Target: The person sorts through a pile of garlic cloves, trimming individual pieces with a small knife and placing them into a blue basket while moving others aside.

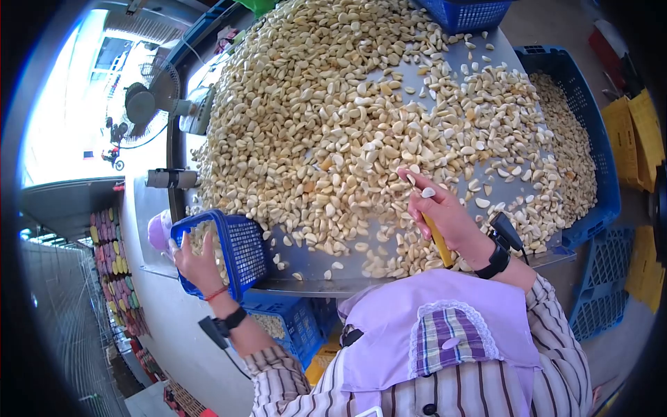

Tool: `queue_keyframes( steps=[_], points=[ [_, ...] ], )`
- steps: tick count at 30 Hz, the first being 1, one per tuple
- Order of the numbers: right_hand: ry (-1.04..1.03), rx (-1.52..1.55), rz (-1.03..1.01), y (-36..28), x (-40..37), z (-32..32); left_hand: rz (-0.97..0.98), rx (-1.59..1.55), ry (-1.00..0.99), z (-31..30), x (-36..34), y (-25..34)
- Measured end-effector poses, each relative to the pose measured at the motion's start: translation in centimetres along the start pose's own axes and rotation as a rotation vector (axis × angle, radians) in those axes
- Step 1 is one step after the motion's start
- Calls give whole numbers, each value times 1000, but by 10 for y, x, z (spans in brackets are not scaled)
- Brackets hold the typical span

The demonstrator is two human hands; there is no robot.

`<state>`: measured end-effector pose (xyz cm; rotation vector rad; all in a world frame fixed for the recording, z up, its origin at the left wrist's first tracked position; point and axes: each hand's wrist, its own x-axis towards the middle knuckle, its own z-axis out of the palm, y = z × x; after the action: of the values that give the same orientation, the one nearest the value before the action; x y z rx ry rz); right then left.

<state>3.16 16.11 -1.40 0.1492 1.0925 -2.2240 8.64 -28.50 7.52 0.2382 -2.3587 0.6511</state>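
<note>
A broad heap of peeled garlic cloves (299,132) covers the metal table (306,267). My right hand (441,217) is over the near part of the heap, its fingers wrapped around a slim yellow-handled tool (438,240). The tool's working end cannot be made out. A pale clove (428,192) shows at the fingers of that hand. On the left, my left hand (198,265) is at the mouth of a small blue basket (246,250) with cloves inside. Its fingers are spread, and I see nothing held in them.
A large blue crate (604,174) full of cloves stands at the table's right side. Another blue basket (465,14) sits at the far edge. Below the near edge is a blue crate (295,323) with cloves. A fan (142,104) stands to the left.
</note>
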Motion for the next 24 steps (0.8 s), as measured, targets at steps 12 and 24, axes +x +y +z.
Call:
queue_keyframes(
  steps=[12,24],
  points=[
    [50,-375,51,14,-4,-2,-579,-1350,-1056,17,-71,192],
    [-342,-712,-357,39,-2,4,-380,-2189,-1263,-62,-56,209]
  ],
)
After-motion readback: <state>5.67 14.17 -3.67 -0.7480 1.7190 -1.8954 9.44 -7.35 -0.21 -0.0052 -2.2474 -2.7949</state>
